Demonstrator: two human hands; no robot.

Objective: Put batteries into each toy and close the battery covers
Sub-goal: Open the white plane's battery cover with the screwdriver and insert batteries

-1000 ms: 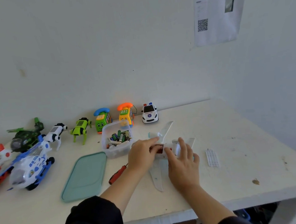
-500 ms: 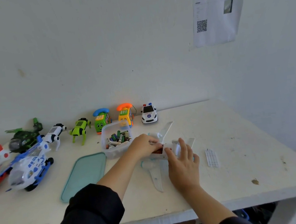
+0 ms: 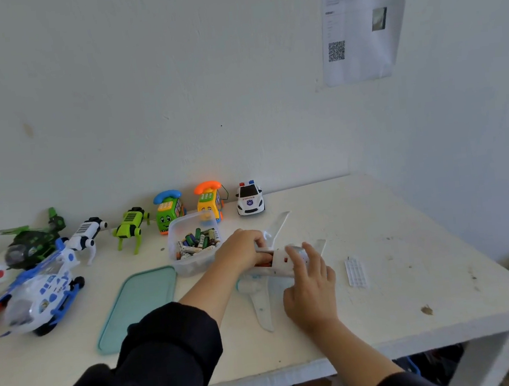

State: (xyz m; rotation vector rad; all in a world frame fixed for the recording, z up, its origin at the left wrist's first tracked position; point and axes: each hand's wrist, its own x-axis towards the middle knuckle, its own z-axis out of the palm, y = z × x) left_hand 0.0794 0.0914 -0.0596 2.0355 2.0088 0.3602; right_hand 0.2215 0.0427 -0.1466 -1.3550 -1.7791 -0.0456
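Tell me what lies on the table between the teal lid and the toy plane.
In the head view, only the left forearm crosses the stretch between the teal lid and the toy plane; the table under it is hidden.

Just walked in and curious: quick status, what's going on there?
Left hand fingers at white toy plane battery bay. Right hand steadies plane. Ribbed white cover lies off, to the right. Nothing blocking.

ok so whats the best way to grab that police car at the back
Take the police car across its body, fingers on the two side doors, coming down from above. It stands upright on its wheels with its nose toward the person, so both flanks are free. The orange phone toy stands close on its left, so a top approach probably gives more room than a sideways reach.
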